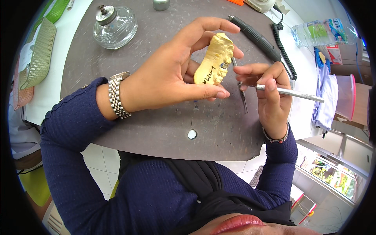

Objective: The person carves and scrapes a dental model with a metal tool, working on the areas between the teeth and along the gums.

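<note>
One knobbly, matte yellow dental cast [210, 65] sits at upper centre of the frame, gripped in my left hand [166, 66]; right of centre, my right hand [273, 96] pinches a slender metal tool [299, 93]; a rounded clear-glass lamp [115, 30] stands upper left

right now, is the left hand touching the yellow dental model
Touching. The head view shows it plainly: the left hand grips the yellow dental model, with the thumb against its lower edge.
</note>
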`<state>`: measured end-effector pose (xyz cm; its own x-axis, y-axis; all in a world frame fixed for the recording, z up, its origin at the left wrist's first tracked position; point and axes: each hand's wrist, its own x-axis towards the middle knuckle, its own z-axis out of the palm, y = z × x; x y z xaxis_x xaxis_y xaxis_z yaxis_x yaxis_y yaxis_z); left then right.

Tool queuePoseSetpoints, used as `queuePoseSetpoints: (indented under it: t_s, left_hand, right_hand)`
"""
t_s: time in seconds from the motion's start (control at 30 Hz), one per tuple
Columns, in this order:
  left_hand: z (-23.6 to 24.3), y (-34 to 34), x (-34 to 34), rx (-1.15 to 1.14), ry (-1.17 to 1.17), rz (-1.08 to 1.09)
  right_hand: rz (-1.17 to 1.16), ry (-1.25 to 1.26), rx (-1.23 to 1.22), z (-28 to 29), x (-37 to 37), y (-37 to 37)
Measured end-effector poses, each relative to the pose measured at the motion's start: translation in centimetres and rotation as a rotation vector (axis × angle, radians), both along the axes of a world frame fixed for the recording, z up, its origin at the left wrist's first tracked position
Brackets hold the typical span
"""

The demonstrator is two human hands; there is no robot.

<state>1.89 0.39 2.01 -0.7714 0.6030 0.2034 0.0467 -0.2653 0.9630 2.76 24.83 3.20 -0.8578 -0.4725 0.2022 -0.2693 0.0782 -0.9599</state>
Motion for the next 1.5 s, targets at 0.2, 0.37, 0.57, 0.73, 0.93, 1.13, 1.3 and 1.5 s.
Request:
queuePoseSetpoints:
  t_s: [0.2, 0.37, 0.57, 0.73, 0.93, 1.13, 1.3, 1.5]
  left_hand:
    - [-1.3, 0.5, -0.1, 0.112, -0.037, -0.081]
    - [-1.5, 0.5, 0.3, 0.145, -0.119, -0.134]
    - [-0.5, 0.2, 0.0, 0.104, -0.167, -0.23]
    - [-0.5, 0.2, 0.0, 0.131, -0.204, -0.268]
    - [-0.5, 0.4, 0.3, 0.179, -0.21, -0.299]
    - [-0.5, 0.4, 0.4, 0.184, -0.213, -0.317]
    - [-0.4, 0.3, 0.4, 0.169, -0.198, -0.306]
    - [-0.9, 0.3, 0.3, 0.128, -0.094, -0.276]
  right_hand:
    - [-0.047, -0.14, -0.191, 0.3, 0.0, -0.1]
    - [-0.066, -0.175, -0.236, 0.5, 0.0, -0.4]
    - [-0.027, -0.067, -0.328, 0.0, -0.3, 0.9]
    - [0.053, 0.006, -0.274, 0.7, 0.2, 0.2]
    - [0.09, 0.308, -0.035, 1.1, 0.9, 0.4]
    - [0.092, 0.448, -0.01, 1.3, 0.8, 0.2]
    - [0.082, 0.471, 0.029, 1.5, 0.8, 0.1]
    - [0.068, 0.465, 0.062, 1.7, 0.9, 0.0]
